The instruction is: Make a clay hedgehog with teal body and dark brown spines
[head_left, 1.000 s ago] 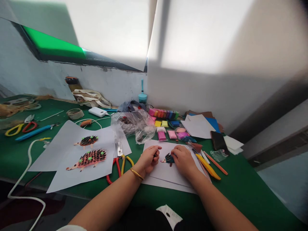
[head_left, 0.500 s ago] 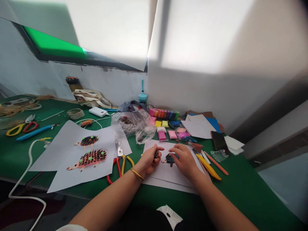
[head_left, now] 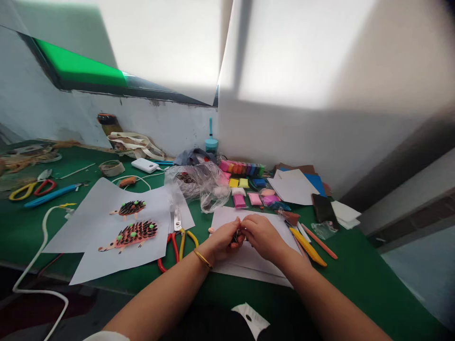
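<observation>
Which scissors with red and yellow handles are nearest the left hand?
The scissors just left of the left hand; the other pair lies near the picture's left edge.

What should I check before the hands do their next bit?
1. Dark bits in left hand: ok, in its curled grip.
2. Right hand pinching a bit: cannot tell, fingertips too small to see.
3. Paper beneath both hands: ok.
4. Hedgehogs clear of both hands: ok, on the left sheets.
5. Scissors well away from left arm: not ok, handles close beside it.
</observation>
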{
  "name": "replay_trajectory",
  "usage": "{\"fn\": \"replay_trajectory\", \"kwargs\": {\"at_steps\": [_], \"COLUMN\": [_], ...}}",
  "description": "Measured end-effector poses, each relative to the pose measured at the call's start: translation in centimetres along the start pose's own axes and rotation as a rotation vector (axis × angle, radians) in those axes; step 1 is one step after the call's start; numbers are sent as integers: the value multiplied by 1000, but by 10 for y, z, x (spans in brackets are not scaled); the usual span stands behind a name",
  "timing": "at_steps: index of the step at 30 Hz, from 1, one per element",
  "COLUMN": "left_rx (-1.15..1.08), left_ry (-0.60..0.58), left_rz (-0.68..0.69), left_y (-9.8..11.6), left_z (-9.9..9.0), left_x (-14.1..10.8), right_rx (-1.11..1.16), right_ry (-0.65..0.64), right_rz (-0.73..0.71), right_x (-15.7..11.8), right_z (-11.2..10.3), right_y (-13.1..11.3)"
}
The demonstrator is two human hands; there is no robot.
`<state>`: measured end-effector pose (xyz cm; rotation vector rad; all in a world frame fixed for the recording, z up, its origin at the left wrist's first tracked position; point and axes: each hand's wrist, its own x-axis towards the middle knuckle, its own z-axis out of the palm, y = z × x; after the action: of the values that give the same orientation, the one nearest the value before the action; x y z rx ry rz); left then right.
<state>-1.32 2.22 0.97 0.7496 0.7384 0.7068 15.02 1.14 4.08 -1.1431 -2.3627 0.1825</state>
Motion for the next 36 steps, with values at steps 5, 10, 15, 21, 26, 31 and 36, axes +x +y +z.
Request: {"fn": "replay_trajectory", "kwargs": {"at_steps": [5, 10, 15, 21, 26, 31, 36], "left_rx": [-42, -96, -100, -101, -98, -90, -93], "left_ry": [53, 127, 134, 118, 112, 120, 122], "left_rz": [104, 97, 92, 99, 108, 103, 104], "left_y": [7, 9, 9, 9, 8, 8, 8], "left_z": [-1, -2, -1, -2, -3, -2, -2], "left_x": [-3, -4, -4, -4, -3, -3, -4], "right_rx": [214, 579, 817, 533, 360, 237, 137], "right_ry": [216, 179, 141, 181, 178, 132, 105], "right_rz": [297, 570, 647, 562, 481, 443, 403], "right_x": [-9, -22, -27, -26, -24, -23, -22], "right_z": [0, 17, 28, 28, 33, 34, 30], "right_y": [23, 53, 57, 55, 58, 58, 57]}}
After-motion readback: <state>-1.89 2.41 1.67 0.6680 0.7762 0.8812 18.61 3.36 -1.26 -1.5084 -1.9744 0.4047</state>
